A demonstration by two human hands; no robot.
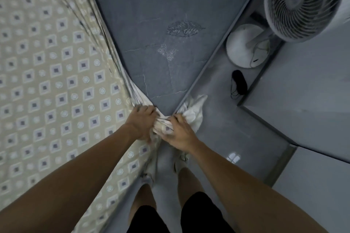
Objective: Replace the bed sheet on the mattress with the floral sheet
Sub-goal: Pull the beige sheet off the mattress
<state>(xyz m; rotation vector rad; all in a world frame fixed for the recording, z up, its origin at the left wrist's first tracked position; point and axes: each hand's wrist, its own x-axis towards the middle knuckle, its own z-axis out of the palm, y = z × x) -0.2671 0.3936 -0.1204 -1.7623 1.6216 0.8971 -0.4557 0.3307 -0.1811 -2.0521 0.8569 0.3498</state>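
I see left hand (142,121) and right hand (180,132) both gripping bunched sheet (47,66) at corner of mattress (162,24)

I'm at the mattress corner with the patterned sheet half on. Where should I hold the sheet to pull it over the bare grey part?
Grip the bunched corner of the patterned sheet, where the left hand and right hand already hold it, coming from the foot-end corner of the mattress. The folds fan out from that point, so pulling there likely draws the whole edge across.
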